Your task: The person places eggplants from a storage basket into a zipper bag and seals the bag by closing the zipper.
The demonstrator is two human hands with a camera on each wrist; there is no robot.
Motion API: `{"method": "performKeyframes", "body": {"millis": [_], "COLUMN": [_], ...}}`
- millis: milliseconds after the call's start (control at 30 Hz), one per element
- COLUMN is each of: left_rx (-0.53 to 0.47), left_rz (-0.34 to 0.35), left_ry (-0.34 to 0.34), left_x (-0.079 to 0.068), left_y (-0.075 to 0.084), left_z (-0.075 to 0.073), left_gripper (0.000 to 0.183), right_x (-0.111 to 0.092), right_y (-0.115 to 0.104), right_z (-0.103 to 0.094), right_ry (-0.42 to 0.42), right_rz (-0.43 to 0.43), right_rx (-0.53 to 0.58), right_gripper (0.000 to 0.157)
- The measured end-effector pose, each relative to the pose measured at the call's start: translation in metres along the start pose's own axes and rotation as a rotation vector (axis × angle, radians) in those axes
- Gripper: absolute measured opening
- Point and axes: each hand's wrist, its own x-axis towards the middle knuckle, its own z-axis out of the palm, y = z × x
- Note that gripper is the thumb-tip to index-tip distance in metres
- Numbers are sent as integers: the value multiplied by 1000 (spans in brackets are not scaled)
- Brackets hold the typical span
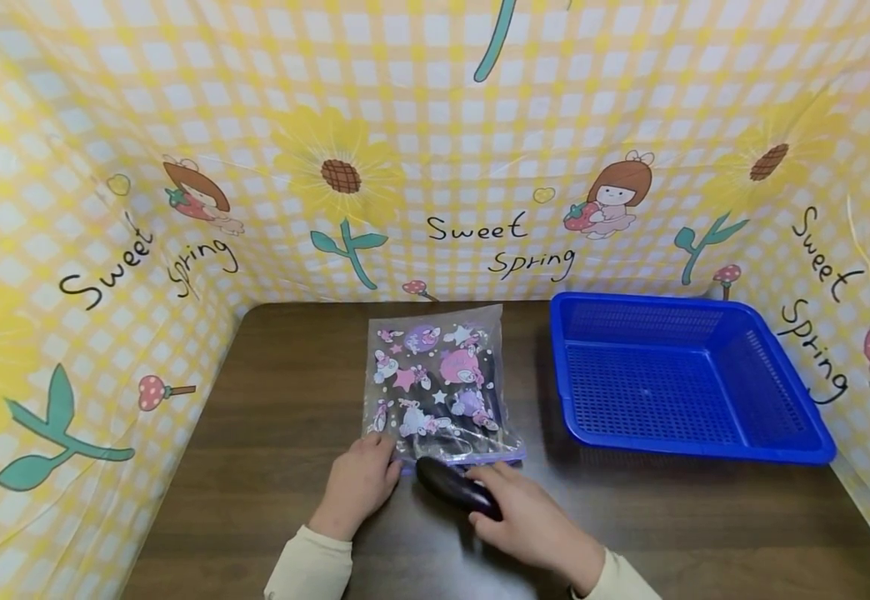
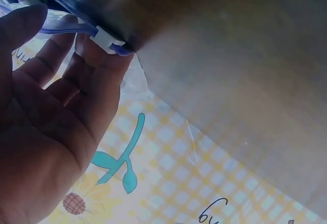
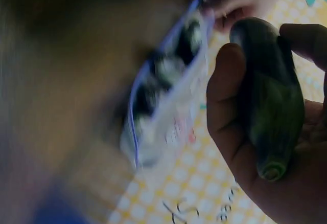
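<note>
A clear zip bag (image 1: 438, 396) with pink and purple cartoon prints lies on the table, its purple zip edge toward me. My left hand (image 1: 360, 479) grips the left corner of that edge. In the left wrist view its fingers lie at the white zip slider (image 2: 104, 40). My right hand (image 1: 528, 517) holds a dark purple eggplant (image 1: 453, 487) just in front of the bag's mouth. The eggplant's green stem end points toward the wrist in the right wrist view. There the mouth of the bag (image 3: 176, 121) gapes, with several dark, blurred things inside.
A blue plastic basket (image 1: 705, 454) with a perforated bottom stands to the right of the bag. Brown wood-look tabletop (image 1: 277, 375) lies around them. A yellow checked cloth (image 1: 435, 150) with flower prints walls in the back and both sides.
</note>
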Motion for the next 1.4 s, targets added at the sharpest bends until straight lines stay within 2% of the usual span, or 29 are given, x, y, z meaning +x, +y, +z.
{"method": "performKeyframes", "body": {"millis": [133, 367, 533, 633, 900, 1167, 1400], "left_rx": [-11, -14, 0, 6, -17, -32, -29], "left_rz": [-2, 0, -10, -21, -19, -24, -20], "left_ry": [-4, 13, 13, 21, 65, 26, 21], "left_x": [0, -1, 0, 0, -1, -5, -8], "left_y": [1, 2, 4, 5, 6, 7, 9], "left_z": [0, -1, -2, -2, -2, -2, 0], "left_gripper": [22, 24, 21, 21, 18, 19, 19], "right_x": [1, 3, 6, 9, 15, 24, 39], "right_y": [-3, -5, -10, -13, -22, -34, -44], "right_z": [21, 46, 55, 60, 67, 72, 86], "right_ry": [-34, 36, 121, 152, 138, 130, 239], "right_rz": [-17, -28, -35, -9, 52, 70, 84], "right_rx": [-29, -90, -88, -88, -110, -240, -448], "right_gripper": [46, 43, 45, 49, 49, 45, 46]}}
